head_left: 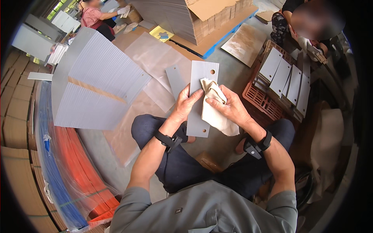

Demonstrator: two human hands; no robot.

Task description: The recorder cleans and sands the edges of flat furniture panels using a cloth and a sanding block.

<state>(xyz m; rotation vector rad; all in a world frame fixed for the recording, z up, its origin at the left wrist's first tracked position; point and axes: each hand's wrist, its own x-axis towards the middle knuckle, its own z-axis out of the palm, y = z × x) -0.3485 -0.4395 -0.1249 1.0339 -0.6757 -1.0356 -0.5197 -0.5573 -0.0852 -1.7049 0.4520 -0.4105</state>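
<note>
In front of me a long grey panel is held up, with a round hole near its top and another near its bottom. My left hand grips its left edge, thumb across the front face. A cream cloth is bunched in my right hand, which presses it against the panel's right side. The cloth hides part of the panel's middle. Another grey panel with a hole lies just beyond my left hand, on a translucent plastic sheet.
At left stands a fanned stack of grey panels, with orange and blue wrapped bundles nearer. An orange crate bearing several panels sits at right. Cardboard rests on a blue pallet ahead. Two people work farther off.
</note>
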